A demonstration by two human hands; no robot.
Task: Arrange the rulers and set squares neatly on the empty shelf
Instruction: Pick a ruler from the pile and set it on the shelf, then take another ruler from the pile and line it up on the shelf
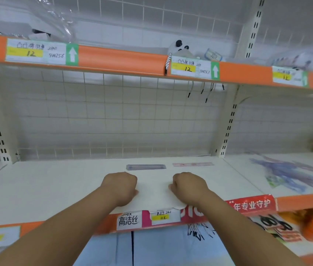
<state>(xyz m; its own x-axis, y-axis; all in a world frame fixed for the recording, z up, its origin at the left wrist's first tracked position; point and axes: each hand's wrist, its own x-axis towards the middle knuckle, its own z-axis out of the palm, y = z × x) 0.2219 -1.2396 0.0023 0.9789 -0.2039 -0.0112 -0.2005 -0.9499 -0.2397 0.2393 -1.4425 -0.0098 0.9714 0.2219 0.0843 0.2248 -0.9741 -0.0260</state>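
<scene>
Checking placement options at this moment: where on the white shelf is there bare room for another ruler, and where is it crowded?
The shelf is bare across its whole left half, from the left upright to the left hand. A narrow bare strip lies between both hands. Busier: the blue ruler and pink ruler at the back, the right hand, and the pile of packets in the right-hand bay.

The shelf board (56, 181) looks like smooth, matt, cream-painted metal, as do the slotted uprights (228, 127) and the thin wire grid back (113, 116). The orange edge strip (121, 57) above seems a faintly glossy plastic holding matt paper price labels (35, 52). The blue ruler (145, 167) and pink ruler (192, 164) appear translucent plastic. Crinkled clear plastic wrap (59, 18) shines on the upper shelf.
</scene>
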